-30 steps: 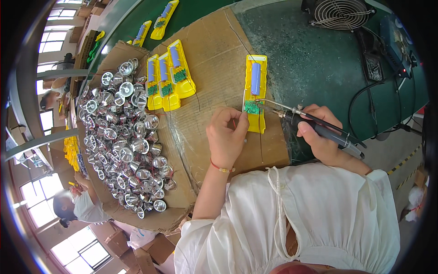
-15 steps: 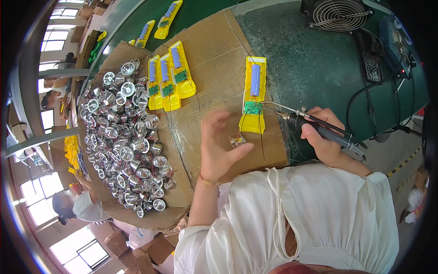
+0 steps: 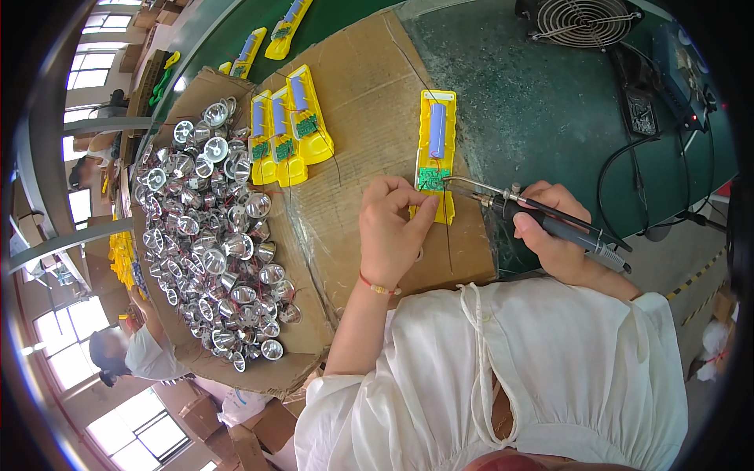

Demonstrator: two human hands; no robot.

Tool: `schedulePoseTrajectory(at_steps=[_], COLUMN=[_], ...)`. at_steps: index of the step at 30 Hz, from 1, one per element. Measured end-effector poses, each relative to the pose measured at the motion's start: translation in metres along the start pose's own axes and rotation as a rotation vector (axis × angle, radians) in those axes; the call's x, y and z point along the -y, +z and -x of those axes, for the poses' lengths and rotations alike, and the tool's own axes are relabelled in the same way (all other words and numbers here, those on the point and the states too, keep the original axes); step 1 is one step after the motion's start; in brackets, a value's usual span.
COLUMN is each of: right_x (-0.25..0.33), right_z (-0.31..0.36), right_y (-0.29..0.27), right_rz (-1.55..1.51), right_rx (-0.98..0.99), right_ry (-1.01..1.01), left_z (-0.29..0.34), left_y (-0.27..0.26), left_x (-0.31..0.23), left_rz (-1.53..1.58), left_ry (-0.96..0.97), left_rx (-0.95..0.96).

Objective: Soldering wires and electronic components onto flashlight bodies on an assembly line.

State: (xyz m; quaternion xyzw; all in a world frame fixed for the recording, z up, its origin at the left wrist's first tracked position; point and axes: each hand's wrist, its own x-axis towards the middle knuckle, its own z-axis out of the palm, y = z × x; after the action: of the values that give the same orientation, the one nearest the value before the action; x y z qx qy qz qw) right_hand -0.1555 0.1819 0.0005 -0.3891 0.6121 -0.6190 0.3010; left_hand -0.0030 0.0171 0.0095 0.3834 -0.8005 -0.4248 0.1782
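A yellow plastic housing (image 3: 441, 209) lies on the cardboard in front of me, with a blue cylindrical battery (image 3: 437, 132) and a green circuit board (image 3: 431, 179) in it. My right hand (image 3: 556, 255) is wrapped round a black soldering iron (image 3: 567, 230) with a thin metal feed tube along it; its tip is at the board's right edge. Close by the housing's lower left, my left hand (image 3: 393, 228) is closed, thumb and forefinger pinched together. Whatever it holds is hidden by the fingers. Thin dark wires trail from the housing.
Many silver reflectors (image 3: 214, 259) fill an open cardboard box on the left. Several more yellow housings (image 3: 292, 169) with batteries and boards lie behind it. A fan (image 3: 585, 23) and a blue powered unit (image 3: 682, 78) with cables stand at back right. Another person (image 3: 153, 353) sits far left.
My left hand has moved up and right to the housing, its spread fingers closing into a pinch. A small reflector beside it is now mostly covered. The soldering iron stays at the board.
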Motion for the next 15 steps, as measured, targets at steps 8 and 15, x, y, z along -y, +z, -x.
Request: schedulePoseTrajectory(at_steps=[8,15], right_x=[-0.0058,0.0018], right_z=[-0.0017,-0.0009], right_y=[0.0042,0.0043], right_rz=[0.018,-0.145], right_rx=[-0.013,-0.152], right_ry=[-0.045,-0.024], left_z=[-0.0047,-0.0084], left_y=[-0.0021,-0.0026], left_x=[0.0027,0.0076], left_rz=[-0.012,-0.004], left_ry=[-0.007,-0.024], left_rx=[0.032,0.057])
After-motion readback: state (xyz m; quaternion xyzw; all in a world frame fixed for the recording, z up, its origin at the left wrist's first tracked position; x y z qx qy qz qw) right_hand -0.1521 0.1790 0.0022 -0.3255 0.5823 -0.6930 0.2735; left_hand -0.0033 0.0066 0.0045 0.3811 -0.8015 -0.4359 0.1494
